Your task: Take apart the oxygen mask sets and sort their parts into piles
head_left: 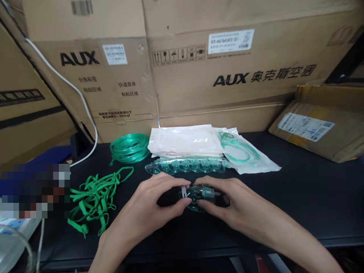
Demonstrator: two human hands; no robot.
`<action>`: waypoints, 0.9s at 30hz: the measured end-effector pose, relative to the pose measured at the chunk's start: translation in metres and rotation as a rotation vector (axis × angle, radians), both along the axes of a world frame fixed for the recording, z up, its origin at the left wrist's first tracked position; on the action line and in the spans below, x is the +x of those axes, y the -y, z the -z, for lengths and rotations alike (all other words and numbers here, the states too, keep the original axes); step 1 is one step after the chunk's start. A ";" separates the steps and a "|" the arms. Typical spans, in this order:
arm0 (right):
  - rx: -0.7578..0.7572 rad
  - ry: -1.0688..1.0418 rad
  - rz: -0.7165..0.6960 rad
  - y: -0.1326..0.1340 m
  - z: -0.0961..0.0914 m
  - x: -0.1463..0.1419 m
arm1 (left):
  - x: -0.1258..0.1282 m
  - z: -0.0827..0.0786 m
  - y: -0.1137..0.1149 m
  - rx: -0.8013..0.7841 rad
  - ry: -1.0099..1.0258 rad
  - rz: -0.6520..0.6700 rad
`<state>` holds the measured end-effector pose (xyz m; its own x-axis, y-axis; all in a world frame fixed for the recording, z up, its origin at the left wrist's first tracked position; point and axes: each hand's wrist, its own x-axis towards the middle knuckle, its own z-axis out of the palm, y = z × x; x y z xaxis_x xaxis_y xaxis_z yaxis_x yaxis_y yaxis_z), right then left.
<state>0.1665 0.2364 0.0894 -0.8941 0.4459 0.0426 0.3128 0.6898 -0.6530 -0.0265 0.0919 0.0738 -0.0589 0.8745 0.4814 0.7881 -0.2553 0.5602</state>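
A clear green oxygen mask [196, 192] is held between my two hands above the black table. My left hand [159, 197] pinches a small silver metal nose clip [184, 192] at the mask's left end, thumb below and fingers above. Closed around the mask's right part is my right hand [227, 197], its thumb on the near side. A pale connector [211, 193] points right, toward that palm. Just behind lies a row of nested clear green masks [187, 165]. Left of my left hand is a tangle of green elastic straps [96, 199].
A coil of green tubing [129, 148] sits behind the straps. White packets [184, 139] and a bagged mask with tubing [247, 151] lie at the back. Large cardboard boxes [182, 91] wall the rear; a smaller carton [318, 121] stands right. A white cable [76, 89] hangs left.
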 end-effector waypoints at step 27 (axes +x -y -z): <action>-0.069 -0.236 0.137 0.034 0.062 0.018 | -0.041 0.040 0.081 -0.196 -0.354 -0.316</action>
